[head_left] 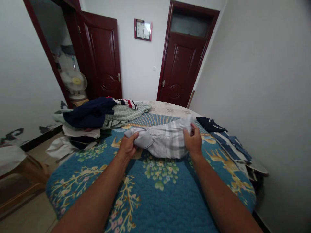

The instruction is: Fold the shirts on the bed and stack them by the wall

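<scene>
A grey-and-white striped shirt point(167, 139), partly folded, is held between my two hands just over the blue floral cloth point(155, 200). My left hand point(128, 144) pinches the shirt at its collar end, thumb on top. At the opposite end, my right hand point(193, 139) grips the pale hem, its fingers curled behind the fabric. The shirt's middle sags a little between the hands, and its underside is hidden.
A heap of clothes, with a navy garment point(92, 111) on top, lies at the table's left. Folded dark clothes point(211, 124) and a striped blue garment point(229, 147) lie along the right edge. A wooden chair point(21, 181) stands at left, and a fan point(74, 81) in the doorway.
</scene>
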Motion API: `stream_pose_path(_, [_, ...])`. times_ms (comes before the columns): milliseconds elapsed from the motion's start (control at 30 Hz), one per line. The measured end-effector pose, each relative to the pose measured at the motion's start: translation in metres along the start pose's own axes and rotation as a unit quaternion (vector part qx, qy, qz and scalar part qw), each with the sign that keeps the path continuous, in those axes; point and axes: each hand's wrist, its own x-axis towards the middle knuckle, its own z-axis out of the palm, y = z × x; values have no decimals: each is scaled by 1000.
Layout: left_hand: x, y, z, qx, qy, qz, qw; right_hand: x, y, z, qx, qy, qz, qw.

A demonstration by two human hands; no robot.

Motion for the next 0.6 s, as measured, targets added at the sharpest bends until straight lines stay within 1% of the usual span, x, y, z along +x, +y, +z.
stream_pose_path(100, [15, 8, -7, -22, 91, 59, 994, -7, 4, 8, 12, -58, -72, 996])
stream_pose_path(167, [26, 14, -16, -15, 152, 95, 984, -10, 13, 13, -25, -85, -90, 992])
stream_pose_path(233, [36, 19, -26, 19, 207, 126, 970, -11, 24, 15, -109, -113, -82, 984])
stream_pose_path(300, [43, 20, -34, 75, 243, 150, 955, -13, 34, 17, -193, -167, -53, 965])
stream_pose_path(367, [47, 18, -39, 131, 251, 157, 946, -15, 39, 18, -249, -226, -20, 942])
stream_pose_path(433, [48, 16, -40, 157, 233, 141, 949, -17, 41, 21, -286, -255, 4, 924])
stream_pose_path(533, [44, 13, -38, 151, 197, 86, 965, -20, 38, 25, -339, -268, 16, 902])
stream_pose_path(600, [41, 12, -38, 176, 158, 36, 971, -22, 35, 27, -356, -297, 8, 886])
